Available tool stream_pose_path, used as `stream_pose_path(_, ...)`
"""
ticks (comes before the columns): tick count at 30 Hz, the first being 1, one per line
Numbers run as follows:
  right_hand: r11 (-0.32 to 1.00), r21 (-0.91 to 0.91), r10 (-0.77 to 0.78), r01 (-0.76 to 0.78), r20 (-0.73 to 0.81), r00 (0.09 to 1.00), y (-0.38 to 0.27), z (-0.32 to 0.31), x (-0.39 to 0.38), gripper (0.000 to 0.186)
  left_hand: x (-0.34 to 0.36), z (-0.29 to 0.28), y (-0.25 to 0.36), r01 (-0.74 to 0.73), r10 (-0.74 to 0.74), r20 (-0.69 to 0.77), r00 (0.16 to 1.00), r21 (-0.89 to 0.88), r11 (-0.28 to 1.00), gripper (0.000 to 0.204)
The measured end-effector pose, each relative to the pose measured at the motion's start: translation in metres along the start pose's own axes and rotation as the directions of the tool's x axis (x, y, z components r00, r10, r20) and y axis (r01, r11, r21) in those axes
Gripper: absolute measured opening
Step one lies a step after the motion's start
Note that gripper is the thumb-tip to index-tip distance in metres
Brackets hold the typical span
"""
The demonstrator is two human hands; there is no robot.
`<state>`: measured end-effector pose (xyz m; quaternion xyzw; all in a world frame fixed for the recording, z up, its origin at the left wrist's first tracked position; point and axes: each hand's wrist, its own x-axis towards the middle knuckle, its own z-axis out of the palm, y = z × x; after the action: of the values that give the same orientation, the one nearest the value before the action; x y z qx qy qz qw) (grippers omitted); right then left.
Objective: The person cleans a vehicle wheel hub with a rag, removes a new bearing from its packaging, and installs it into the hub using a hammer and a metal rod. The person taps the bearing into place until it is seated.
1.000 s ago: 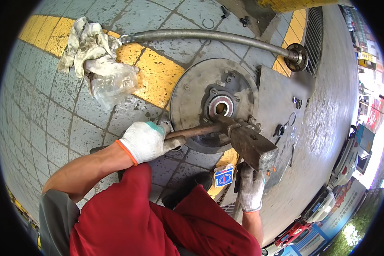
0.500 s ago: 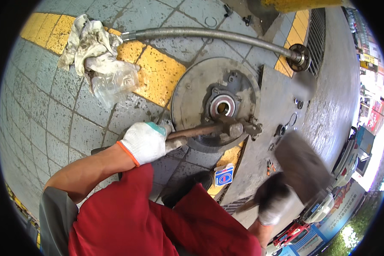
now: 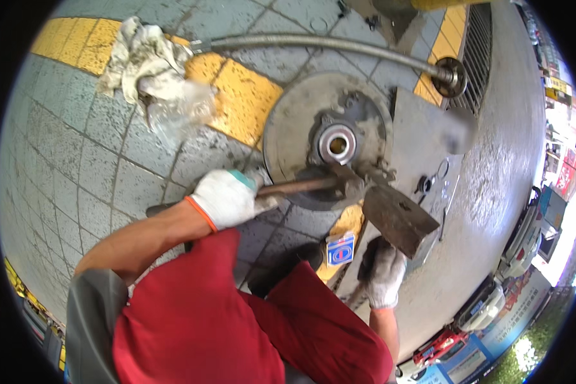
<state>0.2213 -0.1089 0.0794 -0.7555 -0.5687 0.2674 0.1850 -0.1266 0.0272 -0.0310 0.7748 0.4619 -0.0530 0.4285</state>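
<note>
My left hand [image 3: 227, 200], in a white knit glove with an orange cuff, is closed round the wooden handle of a hammer [image 3: 307, 185]. That hammer's head lies against the near side of a ring-shaped bearing [image 3: 324, 148]. The bearing sits in the hub of a round, greasy metal plate [image 3: 288, 131], like a brake backing plate. My right hand [image 3: 385, 275], in a stained glove, grips a sledgehammer [image 3: 397, 221] with a large block head. The block's upper end is at the smaller hammer's head; I cannot tell whether they touch.
A long axle shaft [image 3: 339, 42] with a flanged end lies beyond the plate. At left are dirty rags [image 3: 150, 61] and a clear plastic bag [image 3: 179, 109]. A small blue-and-white box [image 3: 340, 248] stands near my shoe. Small rings [image 3: 424, 185] lie on a flat sheet [image 3: 419, 137] at right.
My right hand has swung the sledgehammer up and leftward, bringing its head to the smaller hammer's head. My left hand keeps its hold on the handle. The whole view has shifted slightly.
</note>
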Motion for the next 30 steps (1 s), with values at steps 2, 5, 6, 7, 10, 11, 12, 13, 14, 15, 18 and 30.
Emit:
stream_pose_path(2,0.863,0.346,0.320,-0.369,0.191,0.928,-0.039,-0.008,0.012,0.053,0.003,-0.003,0.000,-0.031,0.031,-0.006,1.000,-0.029,0.999,0.068)
stream_pose_path(5,0.861,0.220,0.407,-0.459,0.245,0.880,-0.026,-0.046,0.003,0.041,-0.001,0.001,0.003,-0.046,0.045,-0.013,0.999,-0.090,0.995,0.070)
stream_pose_path(6,0.873,0.246,0.375,-0.420,0.210,0.903,-0.029,-0.050,0.004,0.036,-0.004,0.001,0.004,-0.046,0.048,0.021,0.999,-0.106,0.993,0.072)
stream_pose_path(7,0.866,0.248,0.368,-0.433,0.269,0.890,-0.045,-0.061,0.012,0.031,-0.006,0.000,0.005,-0.050,0.055,0.027,0.998,-0.154,0.987,0.072)
stream_pose_path(10,0.871,0.157,0.412,-0.466,0.285,0.865,-0.081,-0.071,0.037,0.013,-0.009,0.013,0.002,-0.063,0.064,-0.006,0.998,-0.267,0.962,0.069)
stream_pose_path(11,0.871,0.123,0.429,-0.475,0.279,0.859,-0.086,-0.069,0.042,0.011,-0.011,0.015,0.000,-0.060,0.061,-0.008,0.998,-0.293,0.954,0.068)
stream_pose_path(12,0.871,0.089,0.446,-0.483,0.271,0.853,-0.090,-0.068,0.047,0.011,-0.013,0.018,-0.002,-0.058,0.058,-0.010,0.998,-0.319,0.946,0.067)
stream_pose_path(13,0.866,0.059,0.465,-0.497,0.275,0.842,-0.090,-0.069,0.048,0.012,-0.017,0.018,-0.005,-0.056,0.057,-0.009,0.998,-0.344,0.937,0.064)
stream_pose_path(14,0.861,0.037,0.479,-0.507,0.278,0.833,-0.093,-0.067,0.053,0.014,-0.019,0.018,-0.006,-0.040,0.046,0.006,0.999,-0.367,0.929,0.061)
stream_pose_path(15,0.867,0.020,0.476,-0.498,0.264,0.839,-0.099,-0.064,0.057,0.017,-0.020,0.020,-0.010,-0.044,0.051,0.010,0.999,-0.382,0.923,0.060)
stream_pose_path(18,0.882,-0.056,0.463,-0.468,0.298,0.835,-0.096,-0.070,0.077,0.024,-0.019,0.024,-0.019,-0.072,0.097,0.040,0.994,-0.416,0.906,0.053)
stream_pose_path(30,0.816,-0.085,0.578,-0.572,0.104,0.809,-0.080,-0.070,0.153,0.035,0.002,0.018,-0.039,-0.166,0.168,-0.046,0.985,-0.531,0.831,0.029)
